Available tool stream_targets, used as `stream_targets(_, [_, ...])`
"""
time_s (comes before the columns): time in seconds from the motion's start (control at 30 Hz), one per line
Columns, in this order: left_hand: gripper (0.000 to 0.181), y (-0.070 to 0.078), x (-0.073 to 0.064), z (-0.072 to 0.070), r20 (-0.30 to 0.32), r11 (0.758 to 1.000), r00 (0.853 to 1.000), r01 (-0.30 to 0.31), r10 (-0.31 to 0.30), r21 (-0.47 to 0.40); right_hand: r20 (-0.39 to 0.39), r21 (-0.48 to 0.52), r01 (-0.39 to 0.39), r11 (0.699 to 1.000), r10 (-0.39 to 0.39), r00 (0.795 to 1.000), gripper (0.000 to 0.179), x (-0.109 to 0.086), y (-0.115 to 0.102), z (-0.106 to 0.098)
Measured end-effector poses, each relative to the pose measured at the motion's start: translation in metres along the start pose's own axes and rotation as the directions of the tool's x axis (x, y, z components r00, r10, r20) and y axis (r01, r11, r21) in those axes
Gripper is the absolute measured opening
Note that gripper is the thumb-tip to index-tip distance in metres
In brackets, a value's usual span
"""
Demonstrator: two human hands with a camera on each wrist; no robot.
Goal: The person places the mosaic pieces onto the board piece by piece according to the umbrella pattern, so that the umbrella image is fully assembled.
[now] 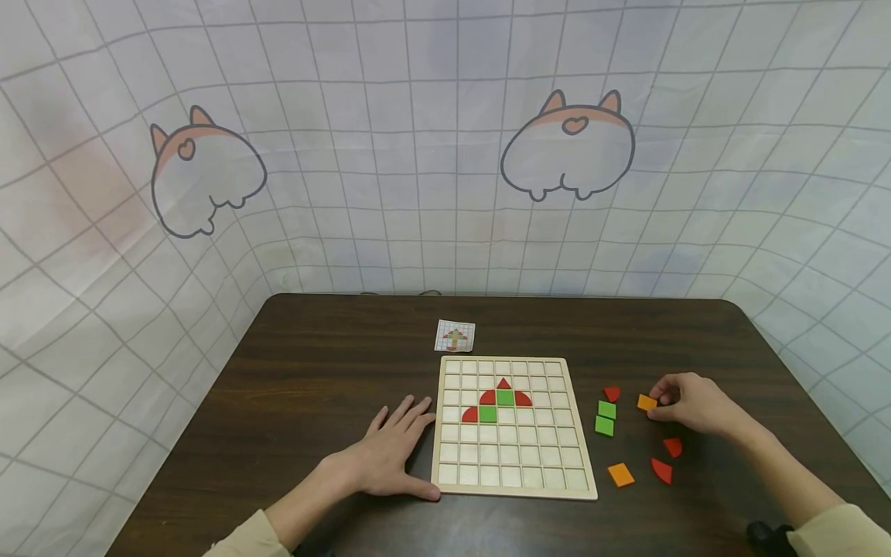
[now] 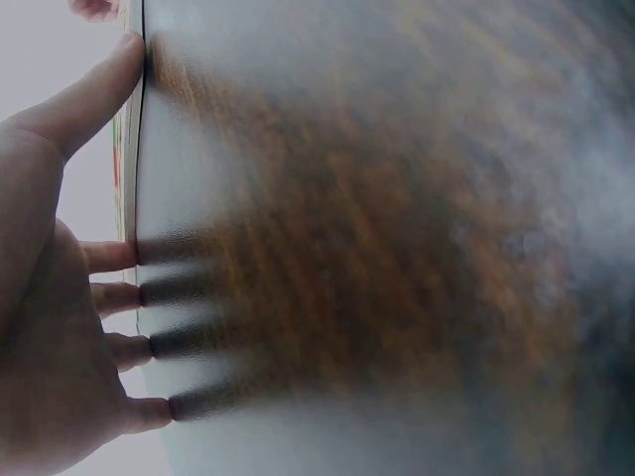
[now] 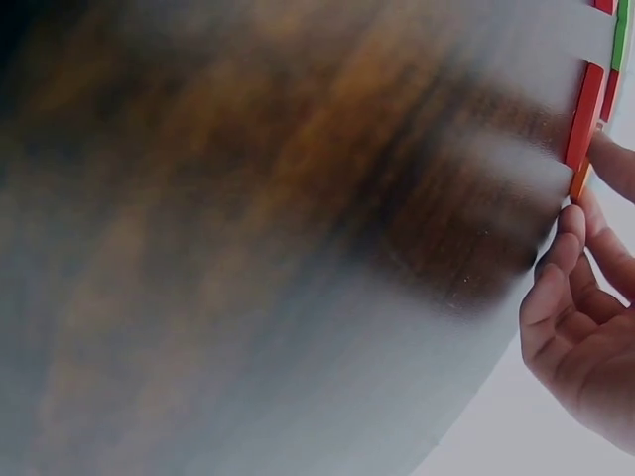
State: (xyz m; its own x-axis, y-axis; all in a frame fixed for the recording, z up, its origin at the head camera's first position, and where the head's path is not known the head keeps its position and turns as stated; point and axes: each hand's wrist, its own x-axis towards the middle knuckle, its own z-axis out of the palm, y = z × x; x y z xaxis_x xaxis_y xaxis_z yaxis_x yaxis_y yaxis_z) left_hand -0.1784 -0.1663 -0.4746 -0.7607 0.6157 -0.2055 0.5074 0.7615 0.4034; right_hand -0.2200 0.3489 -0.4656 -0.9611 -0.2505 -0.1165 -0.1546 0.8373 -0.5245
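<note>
My right hand (image 1: 696, 402) pinches an orange square tile (image 1: 646, 402) between thumb and fingers, low over the table. In the right wrist view the orange tile (image 3: 581, 180) shows edge-on at the fingertips, partly behind a red piece (image 3: 583, 117). My left hand (image 1: 390, 451) lies with fingers spread along the left side of a pale wooden grid board (image 1: 511, 490), its thumb at the near left corner. On the board sit a red triangle (image 1: 504, 384), two green squares (image 1: 505, 398) and several red quarter-circles (image 1: 470, 415).
Between board and right hand lie a red piece (image 1: 612, 394) and two green squares (image 1: 604, 426). Nearer the front are another orange square (image 1: 621, 475) and two red pieces (image 1: 662, 470). Behind the board lies a small card (image 1: 455, 336) with a coloured pattern.
</note>
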Motion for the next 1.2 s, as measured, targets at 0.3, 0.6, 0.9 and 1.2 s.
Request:
stream_targets(0.3, [0.111, -0.001, 0.000, 0.002, 0.000, 1.000, 1.000, -0.002, 0.002, 0.003, 0.006, 0.009, -0.008, 1.000, 0.008, 1.000, 0.026, -0.001, 0.000, 0.001])
stream_targets(0.6, [0.111, -0.002, 0.000, 0.001, 0.006, 1.000, 1.000, -0.003, 0.003, -0.009, 0.003, 0.019, 0.011, 1.000, -0.011, 1.000, 0.025, -0.001, -0.006, -0.002])
stream_targets(0.9, [0.111, -0.001, 0.000, 0.000, 0.006, 1.000, 1.000, -0.003, 0.003, -0.013, -0.003, 0.003, 0.045, 0.999, -0.045, 0.999, 0.025, 0.002, -0.021, -0.004])
stream_targets(1.2, [0.110, 0.000, 0.000, -0.001, 0.000, 1.000, 1.000, -0.008, 0.008, -0.010, -0.010, 0.010, 0.084, 0.996, -0.084, 0.996, 0.025, 0.006, -0.042, -0.001])
